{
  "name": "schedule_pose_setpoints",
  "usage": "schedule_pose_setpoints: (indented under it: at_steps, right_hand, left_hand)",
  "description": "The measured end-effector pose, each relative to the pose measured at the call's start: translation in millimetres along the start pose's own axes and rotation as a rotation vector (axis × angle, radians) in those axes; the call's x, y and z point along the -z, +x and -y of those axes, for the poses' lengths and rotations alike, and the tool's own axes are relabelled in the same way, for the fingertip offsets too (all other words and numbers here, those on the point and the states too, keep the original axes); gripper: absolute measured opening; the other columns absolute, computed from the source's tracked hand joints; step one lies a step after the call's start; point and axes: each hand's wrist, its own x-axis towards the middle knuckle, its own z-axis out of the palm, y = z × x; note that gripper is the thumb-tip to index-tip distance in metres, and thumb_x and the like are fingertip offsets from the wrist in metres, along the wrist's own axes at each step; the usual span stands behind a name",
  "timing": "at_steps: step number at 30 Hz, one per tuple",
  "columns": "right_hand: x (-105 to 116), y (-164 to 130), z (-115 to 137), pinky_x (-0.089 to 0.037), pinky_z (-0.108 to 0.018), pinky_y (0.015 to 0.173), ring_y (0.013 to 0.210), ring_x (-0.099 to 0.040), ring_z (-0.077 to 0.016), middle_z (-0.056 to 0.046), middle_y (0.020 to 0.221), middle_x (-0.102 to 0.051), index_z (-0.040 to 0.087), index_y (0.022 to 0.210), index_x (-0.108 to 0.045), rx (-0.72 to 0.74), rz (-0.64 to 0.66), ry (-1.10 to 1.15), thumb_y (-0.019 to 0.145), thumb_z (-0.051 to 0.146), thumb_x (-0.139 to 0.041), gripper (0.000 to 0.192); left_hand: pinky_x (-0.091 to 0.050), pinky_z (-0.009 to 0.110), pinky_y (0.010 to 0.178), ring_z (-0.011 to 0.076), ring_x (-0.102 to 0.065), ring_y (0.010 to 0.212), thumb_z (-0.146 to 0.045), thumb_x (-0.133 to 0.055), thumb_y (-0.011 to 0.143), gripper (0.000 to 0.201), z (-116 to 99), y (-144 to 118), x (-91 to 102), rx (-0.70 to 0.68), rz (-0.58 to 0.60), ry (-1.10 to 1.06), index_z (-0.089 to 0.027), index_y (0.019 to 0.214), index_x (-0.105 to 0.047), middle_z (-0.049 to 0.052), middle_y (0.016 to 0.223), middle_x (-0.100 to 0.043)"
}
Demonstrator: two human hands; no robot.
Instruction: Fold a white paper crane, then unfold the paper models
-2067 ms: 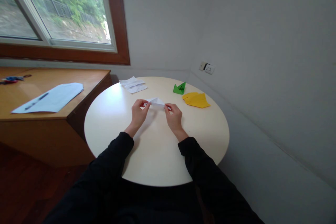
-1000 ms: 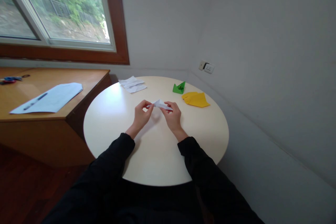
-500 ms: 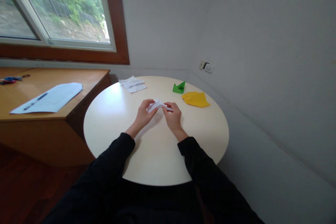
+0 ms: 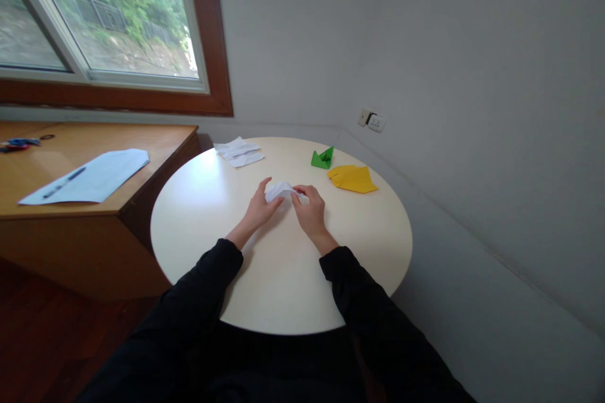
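Two hands meet over the middle of the round white table (image 4: 198, 245), both pinched on one small folded white paper (image 4: 280, 190). On the left, the left hand (image 4: 261, 209) has slid in under the paper's near end, its fingers now spread and cupped beneath it instead of gripping a far corner as they did two seconds ago. The paper itself has gone from a long flat, pointed strip held taut between the hands to a shorter, puffed, rounded bundle, so the piece appears, in my judgement, to be opening or collapsing into a new fold rather than lying flat. On the right, the right hand (image 4: 311, 210) is closed on the paper's other end between thumb and fingertips, in much the same spot as before. The paper is held just above the tabletop, near its centre. Farther right and back lie a green folded paper figure (image 4: 323, 158) and a yellow folded sheet (image 4: 352, 179), apart from the hands.
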Motion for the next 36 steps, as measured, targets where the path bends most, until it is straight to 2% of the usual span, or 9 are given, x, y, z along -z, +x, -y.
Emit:
schedule_pose_setpoints:
  at_steps: [5, 10, 16, 22, 29, 32, 36]
  right_hand:
    - [0, 0, 0, -0.048, -0.033, 0.074, 0.077, -0.059, -0.0185, -0.003, 0.077, -0.063, 0.021, 0.078, -0.059, 0.050, 0.013, 0.013, 0.079, 0.017, -0.053, 0.008]
    - [0, -1, 0, -0.049, -0.033, 0.074, 0.077, -0.059, -0.0187, -0.003, 0.077, -0.064, 0.022, 0.077, -0.059, 0.101, 0.057, -0.021, 0.079, 0.016, -0.052, 0.009]
    - [-1, -1, -2, -0.049, -0.033, 0.074, 0.077, -0.059, -0.0188, -0.003, 0.076, -0.065, 0.021, 0.075, -0.059, 0.134, 0.097, -0.055, 0.078, 0.013, -0.052, 0.012]
    - [-4, -2, -8, -0.049, -0.032, 0.072, 0.075, -0.059, -0.0192, -0.004, 0.074, -0.064, 0.020, 0.073, -0.059, 0.131, 0.124, -0.064, 0.076, 0.011, -0.051, 0.012]
    - [-5, -3, -6, -0.048, -0.033, 0.071, 0.074, -0.059, -0.0200, -0.005, 0.073, -0.063, 0.019, 0.073, -0.059, 0.178, 0.151, -0.045, 0.076, 0.011, -0.052, 0.011]
    - [-3, -3, -1, -0.049, -0.034, 0.074, 0.078, -0.059, -0.0197, -0.005, 0.077, -0.063, 0.019, 0.078, -0.059, 0.188, 0.152, 0.001, 0.076, 0.012, -0.051, 0.011]
    - [0, -4, 6, -0.051, -0.034, 0.079, 0.087, -0.059, -0.0183, -0.007, 0.094, -0.062, 0.020, 0.101, -0.055, 0.108, 0.153, 0.110, 0.077, 0.014, -0.050, 0.025]
  left_hand:
    - [-0.045, 0.043, 0.086, 0.0264, -0.058, 0.104, -0.028, -0.062, 0.074, 0.052, 2, 1, 1.6, 0.017, -0.013, 0.005, -0.021, 0.122, -0.045, 0.011, 0.112, -0.060]
    - [-0.047, 0.041, 0.084, 0.0234, -0.061, 0.094, -0.022, -0.058, 0.074, 0.042, -3, 1, 1.7, -0.013, -0.012, 0.058, -0.021, 0.116, -0.050, 0.008, 0.103, -0.065]
    - [-0.046, 0.039, 0.086, 0.0242, -0.063, 0.094, -0.028, -0.059, 0.076, 0.025, -9, 2, 2.3, -0.028, -0.025, 0.097, -0.020, 0.100, -0.062, 0.008, 0.100, -0.068]
    - [-0.042, 0.037, 0.093, 0.0273, -0.054, 0.114, -0.025, -0.055, 0.080, 0.022, -15, 0, 3.0, -0.004, -0.029, 0.151, -0.018, 0.096, -0.068, 0.010, 0.106, -0.068]
    - [-0.045, 0.034, 0.087, 0.0288, -0.055, 0.112, -0.020, -0.055, 0.080, 0.019, -22, 0, 4.9, 0.034, -0.039, 0.169, -0.015, 0.089, -0.071, 0.014, 0.107, -0.067]
    - [-0.046, 0.034, 0.084, 0.0294, -0.060, 0.106, -0.021, -0.055, 0.081, 0.019, -23, 0, 5.1, 0.044, -0.053, 0.146, -0.015, 0.084, -0.072, 0.013, 0.108, -0.067]
    - [-0.046, 0.035, 0.080, 0.0287, -0.064, 0.095, -0.025, -0.055, 0.080, 0.020, -20, 1, 5.2, 0.061, -0.088, 0.089, -0.014, 0.082, -0.072, 0.013, 0.110, -0.066]
